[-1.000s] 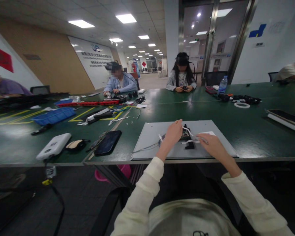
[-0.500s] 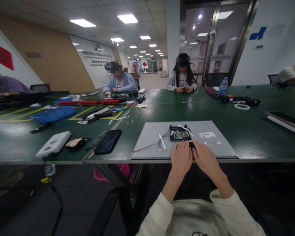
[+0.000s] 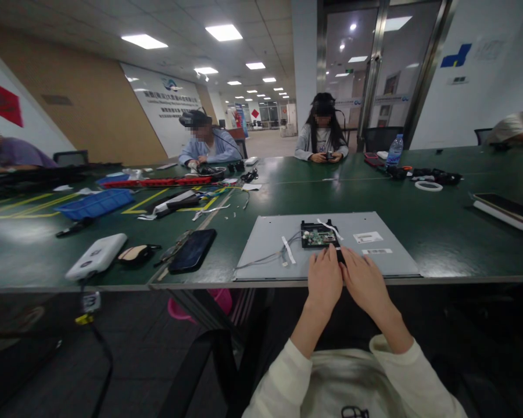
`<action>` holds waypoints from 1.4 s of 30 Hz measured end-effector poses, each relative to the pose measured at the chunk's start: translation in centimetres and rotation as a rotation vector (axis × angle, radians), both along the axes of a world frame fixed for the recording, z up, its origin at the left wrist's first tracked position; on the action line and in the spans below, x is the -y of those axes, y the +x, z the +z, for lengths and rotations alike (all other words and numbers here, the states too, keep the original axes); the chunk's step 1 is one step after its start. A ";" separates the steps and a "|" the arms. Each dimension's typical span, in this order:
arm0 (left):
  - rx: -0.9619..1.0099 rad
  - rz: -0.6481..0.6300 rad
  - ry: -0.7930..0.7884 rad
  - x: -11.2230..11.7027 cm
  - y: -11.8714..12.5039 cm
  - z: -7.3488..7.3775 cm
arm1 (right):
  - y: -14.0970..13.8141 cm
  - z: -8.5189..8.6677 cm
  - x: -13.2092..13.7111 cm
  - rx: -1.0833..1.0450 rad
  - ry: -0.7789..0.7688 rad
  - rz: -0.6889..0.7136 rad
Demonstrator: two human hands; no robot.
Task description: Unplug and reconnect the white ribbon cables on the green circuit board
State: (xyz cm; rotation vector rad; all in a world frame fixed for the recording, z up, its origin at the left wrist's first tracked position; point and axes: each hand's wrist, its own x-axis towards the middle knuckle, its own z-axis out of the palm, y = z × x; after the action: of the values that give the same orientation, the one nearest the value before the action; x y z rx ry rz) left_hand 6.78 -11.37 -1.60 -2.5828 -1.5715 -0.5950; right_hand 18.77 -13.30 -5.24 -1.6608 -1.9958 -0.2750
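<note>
A flat grey display panel (image 3: 265,235) lies back side up at the table's near edge. On it sits a black plastic frame (image 3: 304,227) holding a green circuit board (image 3: 319,237). Thin grey cables (image 3: 268,257) run left from the frame, and a white tape strip (image 3: 288,249) crosses them. My left hand (image 3: 325,281) and my right hand (image 3: 366,281) meet just in front of the frame, fingers bent and drawn close together. A small dark piece (image 3: 340,255) shows between them; its rest is hidden by the fingers.
To the left lie a black phone (image 3: 192,251), a white device (image 3: 96,256) with a cable, and a blue basket (image 3: 95,203). A water bottle (image 3: 394,150) and a white tape ring (image 3: 428,186) are at the right. Co-workers sit across the table.
My left hand has shifted slightly right, with its fingers closer to my right hand. The panel and frame stay in place; the view has moved slightly.
</note>
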 end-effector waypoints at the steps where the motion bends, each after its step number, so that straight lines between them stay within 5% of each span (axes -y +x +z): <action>1: 0.004 -0.008 -0.002 -0.1 -0.1 0.0 | 0.0 0.0 0.0 0.002 0.000 -0.002; 12: 0.139 -0.057 0.001 0.1 -1.5 -0.1 | -0.2 0.2 0.4 -0.021 0.050 -0.015; 20: 0.185 0.148 0.099 -1.1 -9.2 2.6 | -0.2 0.2 0.3 -0.045 0.062 -0.010; 25: 0.312 0.194 0.011 -5.4 -12.5 2.7 | -0.1 0.1 0.3 -0.048 0.051 -0.001; 31: 0.252 0.212 -0.246 -11.0 -12.4 3.2 | -0.2 0.3 0.3 -0.044 0.044 -0.015; 42: 0.362 0.248 -0.290 -11.6 -12.7 2.7 | -0.2 -0.3 0.1 0.004 0.098 -0.028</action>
State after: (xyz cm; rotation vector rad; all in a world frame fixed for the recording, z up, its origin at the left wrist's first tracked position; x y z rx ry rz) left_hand -5.89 0.23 1.06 -2.5109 -2.2002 -0.9090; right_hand 18.61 -13.38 -5.51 -1.6292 -1.9314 -0.3800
